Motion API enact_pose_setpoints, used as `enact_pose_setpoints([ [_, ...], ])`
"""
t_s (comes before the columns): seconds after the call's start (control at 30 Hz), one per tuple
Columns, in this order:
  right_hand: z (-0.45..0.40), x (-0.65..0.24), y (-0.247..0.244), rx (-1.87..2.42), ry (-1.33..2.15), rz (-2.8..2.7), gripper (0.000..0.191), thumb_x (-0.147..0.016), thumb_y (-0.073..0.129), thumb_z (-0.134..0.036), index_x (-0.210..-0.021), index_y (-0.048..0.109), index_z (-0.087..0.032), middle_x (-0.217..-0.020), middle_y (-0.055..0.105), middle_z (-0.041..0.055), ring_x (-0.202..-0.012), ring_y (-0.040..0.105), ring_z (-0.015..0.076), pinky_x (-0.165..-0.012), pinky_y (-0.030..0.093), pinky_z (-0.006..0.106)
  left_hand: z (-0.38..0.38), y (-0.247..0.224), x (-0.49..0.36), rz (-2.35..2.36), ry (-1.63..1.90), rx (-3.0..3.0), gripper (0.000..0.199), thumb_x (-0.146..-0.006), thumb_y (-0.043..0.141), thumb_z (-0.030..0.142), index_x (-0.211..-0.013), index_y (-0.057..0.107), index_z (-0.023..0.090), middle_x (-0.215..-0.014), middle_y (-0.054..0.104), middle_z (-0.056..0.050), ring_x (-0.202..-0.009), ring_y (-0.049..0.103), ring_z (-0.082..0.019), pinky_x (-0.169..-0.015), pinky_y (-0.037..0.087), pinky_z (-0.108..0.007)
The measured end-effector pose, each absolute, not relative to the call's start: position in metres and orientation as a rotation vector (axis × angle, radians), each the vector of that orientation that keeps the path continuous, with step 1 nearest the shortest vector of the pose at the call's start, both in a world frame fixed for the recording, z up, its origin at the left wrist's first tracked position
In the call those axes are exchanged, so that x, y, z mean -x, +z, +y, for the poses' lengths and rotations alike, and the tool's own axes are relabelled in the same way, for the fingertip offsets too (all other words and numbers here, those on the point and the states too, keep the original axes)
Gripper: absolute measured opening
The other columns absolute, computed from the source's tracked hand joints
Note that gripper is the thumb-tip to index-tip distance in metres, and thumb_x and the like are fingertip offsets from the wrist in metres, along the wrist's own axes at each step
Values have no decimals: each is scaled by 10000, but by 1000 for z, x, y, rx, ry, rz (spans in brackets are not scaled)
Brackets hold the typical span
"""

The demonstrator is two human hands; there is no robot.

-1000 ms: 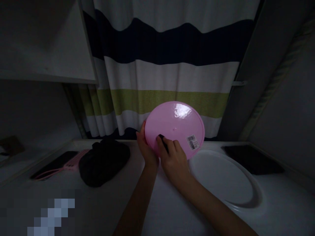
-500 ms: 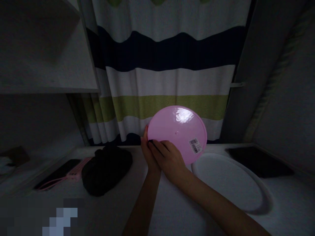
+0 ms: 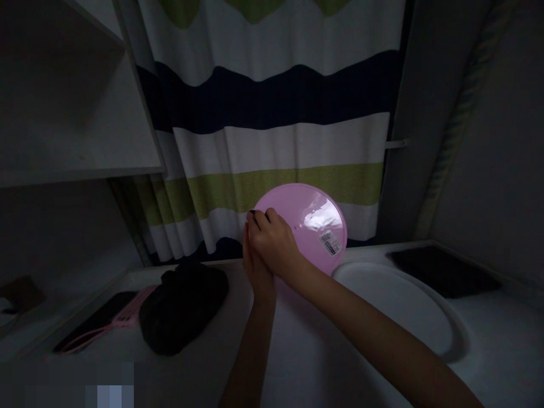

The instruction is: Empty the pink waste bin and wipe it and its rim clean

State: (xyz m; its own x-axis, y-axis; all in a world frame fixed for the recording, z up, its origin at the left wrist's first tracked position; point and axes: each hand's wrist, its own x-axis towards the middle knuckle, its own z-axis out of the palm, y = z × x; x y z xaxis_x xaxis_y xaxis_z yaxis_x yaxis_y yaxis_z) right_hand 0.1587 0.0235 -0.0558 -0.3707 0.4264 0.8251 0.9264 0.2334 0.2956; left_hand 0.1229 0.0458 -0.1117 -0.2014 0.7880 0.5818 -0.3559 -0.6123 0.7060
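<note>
A round pink plastic piece (image 3: pixel 293 209) with a barcode sticker (image 3: pixel 330 242) near its right edge is held up, tilted, in front of the curtain. My left hand (image 3: pixel 258 272) grips its left edge from the side, partly hidden behind the other hand. Across the same edge lies my right hand (image 3: pixel 274 241), its fingers curled round something small and dark (image 3: pixel 253 212), which is too hidden to name. Both hands touch each other at the rim.
On the white table (image 3: pixel 297 340), a black plastic bag (image 3: pixel 182 306) and a pink item with a cord (image 3: pixel 127 318) are at left. A white round lid or tray (image 3: pixel 399 306) and a dark flat item (image 3: pixel 444 271) lie right. A striped curtain (image 3: pixel 272 147) hangs behind.
My right hand has moved up and left along the pink piece's edge. The pink piece sits slightly further left and is turned a little. The camera view has shifted.
</note>
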Motion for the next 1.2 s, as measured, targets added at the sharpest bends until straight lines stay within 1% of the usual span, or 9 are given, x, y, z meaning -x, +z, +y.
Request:
enact_pose_setpoints([
  [0.07,27,-160,-50,1253,-1079,-1892,166,-840,468,-101,-907,619,-94,-926,585,117,-851,483,218,-633,460,310,48,-120,-118,503,1925,-1214,412,-897,391,369,-1294,388,259,-1407,381,-52,-1260,404,-201,-1043,331,-383],
  [0.1,29,-161,-47,1263,-1082,-1888,167,-836,469,-94,-894,625,-96,-923,589,121,-854,485,221,-629,462,308,48,-123,-117,497,1941,-1205,434,-884,425,382,-1300,394,264,-1398,399,-54,-1250,417,-207,-1035,341,-377],
  [0.17,32,-165,-39,1290,-1095,-1884,181,-834,462,-80,-889,633,-97,-923,596,133,-858,489,225,-623,463,306,49,-125,-116,511,1967,-1217,444,-865,473,393,-1289,430,270,-1398,405,-50,-1272,388,-207,-1055,309,-360],
  [0.3,36,-183,-21,1431,-1097,-1822,230,-843,427,-52,-931,637,-84,-931,608,152,-880,498,237,-613,454,301,49,-124,-117,572,2022,-1238,430,-873,452,416,-1278,459,269,-1411,390,-38,-1309,325,-180,-1086,245,-320],
  [0.53,26,-235,-1,1683,-1058,-1696,270,-867,406,-83,-1020,627,-107,-919,622,136,-889,494,238,-593,392,293,49,-125,-119,637,2020,-1187,475,-878,417,454,-1299,439,235,-1388,423,-47,-1266,389,-168,-1051,309,-298],
  [0.7,6,-264,-18,1688,-1100,-1694,305,-855,401,-85,-1076,610,-93,-948,628,131,-872,473,240,-629,382,318,48,-127,-122,651,2082,-1182,459,-889,409,432,-1296,445,222,-1384,428,-57,-1265,388,-160,-1056,298,-293],
  [0.9,-16,-276,-62,1520,-1161,-1754,304,-826,472,-87,-1096,608,-59,-999,644,110,-834,465,222,-688,427,313,47,-129,-125,640,2112,-1154,444,-890,410,420,-1291,444,232,-1377,435,-53,-1264,389,-176,-1057,302,-331],
  [1.03,-26,-266,-84,1362,-1229,-1807,294,-831,458,-67,-1077,616,-50,-1018,643,111,-809,468,213,-661,453,306,45,-129,-127,646,2122,-1151,439,-888,415,419,-1278,455,222,-1366,445,-62,-1252,402,-182,-1045,318,-332],
  [1.2,-29,-239,-96,1228,-1263,-1887,268,-832,454,-62,-1035,623,-18,-958,650,132,-772,476,208,-638,465,307,43,-129,-128,670,2110,-1151,433,-891,410,415,-1276,455,224,-1355,454,-68,-1224,429,-190,-1022,347,-347],
])
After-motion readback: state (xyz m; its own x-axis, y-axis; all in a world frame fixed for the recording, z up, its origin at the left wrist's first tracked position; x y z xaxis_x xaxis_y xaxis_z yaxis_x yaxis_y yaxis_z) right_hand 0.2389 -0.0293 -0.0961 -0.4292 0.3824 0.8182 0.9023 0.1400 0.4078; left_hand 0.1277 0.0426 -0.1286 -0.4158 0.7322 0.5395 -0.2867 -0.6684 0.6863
